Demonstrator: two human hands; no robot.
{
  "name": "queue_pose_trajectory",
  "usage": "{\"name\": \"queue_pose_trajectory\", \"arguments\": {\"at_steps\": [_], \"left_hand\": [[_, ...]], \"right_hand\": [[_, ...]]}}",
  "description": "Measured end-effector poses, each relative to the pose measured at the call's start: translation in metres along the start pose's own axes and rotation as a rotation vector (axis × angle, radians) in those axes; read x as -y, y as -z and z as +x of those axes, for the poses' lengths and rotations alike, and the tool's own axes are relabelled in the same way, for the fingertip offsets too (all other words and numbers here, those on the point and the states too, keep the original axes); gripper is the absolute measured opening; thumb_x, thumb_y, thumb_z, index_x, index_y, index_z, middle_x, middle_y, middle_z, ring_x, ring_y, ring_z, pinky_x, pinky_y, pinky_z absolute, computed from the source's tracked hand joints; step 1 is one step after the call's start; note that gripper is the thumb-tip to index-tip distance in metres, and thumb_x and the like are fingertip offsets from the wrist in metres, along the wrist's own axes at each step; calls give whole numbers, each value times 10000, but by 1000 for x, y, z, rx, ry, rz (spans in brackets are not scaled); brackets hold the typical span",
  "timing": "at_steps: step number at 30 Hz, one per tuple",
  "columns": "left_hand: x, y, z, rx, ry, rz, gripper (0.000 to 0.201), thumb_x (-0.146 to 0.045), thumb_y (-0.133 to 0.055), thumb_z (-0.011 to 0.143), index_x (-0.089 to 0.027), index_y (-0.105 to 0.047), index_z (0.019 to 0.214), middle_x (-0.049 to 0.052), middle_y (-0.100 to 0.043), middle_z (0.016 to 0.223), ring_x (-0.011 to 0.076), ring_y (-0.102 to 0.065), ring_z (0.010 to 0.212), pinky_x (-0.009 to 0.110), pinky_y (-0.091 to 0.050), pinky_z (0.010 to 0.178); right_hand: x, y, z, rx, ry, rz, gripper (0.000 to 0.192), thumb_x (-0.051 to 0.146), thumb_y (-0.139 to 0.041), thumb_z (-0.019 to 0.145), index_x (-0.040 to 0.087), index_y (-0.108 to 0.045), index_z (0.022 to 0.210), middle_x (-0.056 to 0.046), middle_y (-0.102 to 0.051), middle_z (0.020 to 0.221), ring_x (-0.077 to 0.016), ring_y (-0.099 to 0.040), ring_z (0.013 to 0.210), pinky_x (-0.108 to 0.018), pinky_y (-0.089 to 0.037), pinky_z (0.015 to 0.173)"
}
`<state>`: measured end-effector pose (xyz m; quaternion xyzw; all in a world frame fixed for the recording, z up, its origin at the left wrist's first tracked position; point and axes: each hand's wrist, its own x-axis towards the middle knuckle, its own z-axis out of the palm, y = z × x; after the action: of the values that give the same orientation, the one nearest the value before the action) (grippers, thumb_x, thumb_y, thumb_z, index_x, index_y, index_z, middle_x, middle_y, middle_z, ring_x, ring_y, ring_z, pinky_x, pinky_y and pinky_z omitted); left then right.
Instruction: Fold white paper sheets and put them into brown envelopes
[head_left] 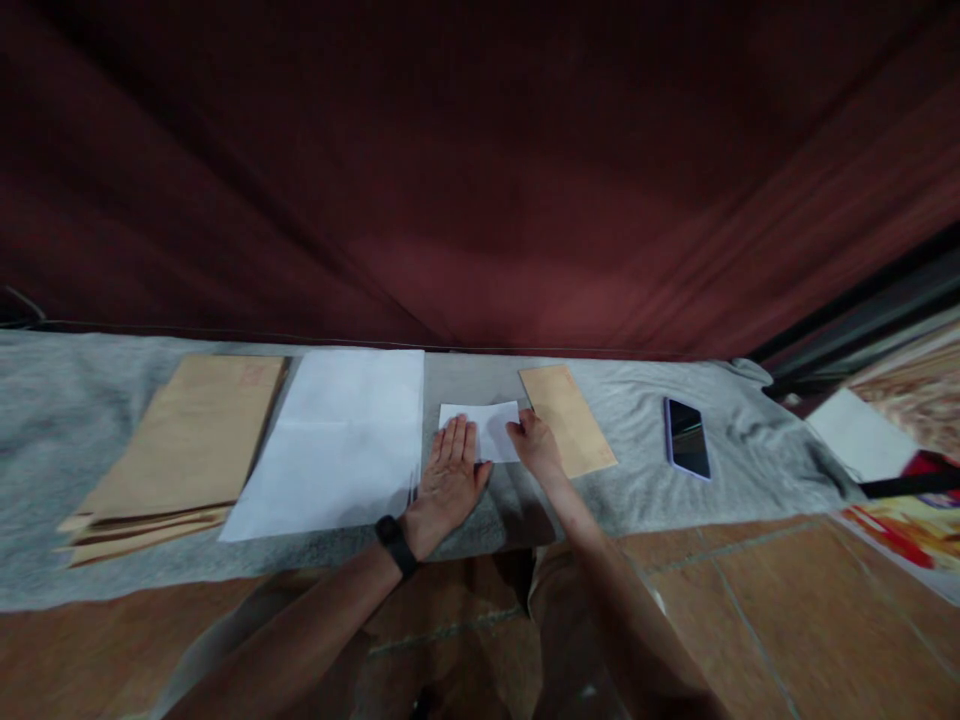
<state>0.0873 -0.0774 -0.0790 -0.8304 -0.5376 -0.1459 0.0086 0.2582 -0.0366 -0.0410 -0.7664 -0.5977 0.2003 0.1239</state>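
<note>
The left hand (448, 478) lies flat, fingers spread, on a small folded white paper (487, 428) on the grey-clothed surface (67, 420), the right hand (534, 440) pinching its right edge; light, limp, probably best pinched at an edge.

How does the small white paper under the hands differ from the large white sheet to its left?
The small white paper is much smaller than the large white sheet. The small paper is pressed flat by the left hand, and the right hand touches its right edge; the large sheet lies untouched. The small paper lies wider than deep; the large sheet runs lengthwise away from the person. Both are white and lie flat on the grey cloth.
</note>
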Motion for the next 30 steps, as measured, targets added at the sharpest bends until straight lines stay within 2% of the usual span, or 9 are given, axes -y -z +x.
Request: {"name": "queue_pose_trajectory", "arguments": {"at_steps": [9,15,22,26,30], "left_hand": [[0,3,1,13,-2,3,665,-395,-388,979,-4,-330,1513,238,-333,1599,325,-266,1513,496,-254,1227],[0,1,1,20,3,-3,676,-384,-392,975,-16,-296,1534,237,-329,1600,313,-262,1517,508,-252,1226],[-1,10,4,45,-13,16,663,-418,-391,985,10,-384,1491,246,-334,1594,326,-296,1503,483,-242,1232],[-1,15,5,36,-12,-2,675,-477,-352,997,-25,-401,1495,226,-364,1584,317,-308,1500,505,-251,1226],[3,13,11,41,22,-24,642,-454,-294,1015,-48,-408,1499,200,-390,1578,302,-328,1493,499,-275,1217]], "right_hand": [[2,2,-1,12,18,-20,211,239,-506,992,180,-640,1144,-86,-731,1098,-192,-691,999,-235,-480,816],[2,3,-1,8,24,-21,208,250,-509,989,172,-636,1133,-84,-735,1060,-193,-689,983,-233,-480,795],[0,3,-3,12,39,11,207,218,-511,987,168,-627,1152,-88,-733,1078,-188,-685,992,-228,-476,802],[-1,2,-4,7,30,48,201,212,-513,981,173,-626,1143,-85,-732,1041,-193,-685,972,-238,-477,789],[-1,2,-4,-8,26,65,165,210,-519,971,185,-633,1087,-73,-727,1025,-193,-676,973,-240,-477,781]]}}
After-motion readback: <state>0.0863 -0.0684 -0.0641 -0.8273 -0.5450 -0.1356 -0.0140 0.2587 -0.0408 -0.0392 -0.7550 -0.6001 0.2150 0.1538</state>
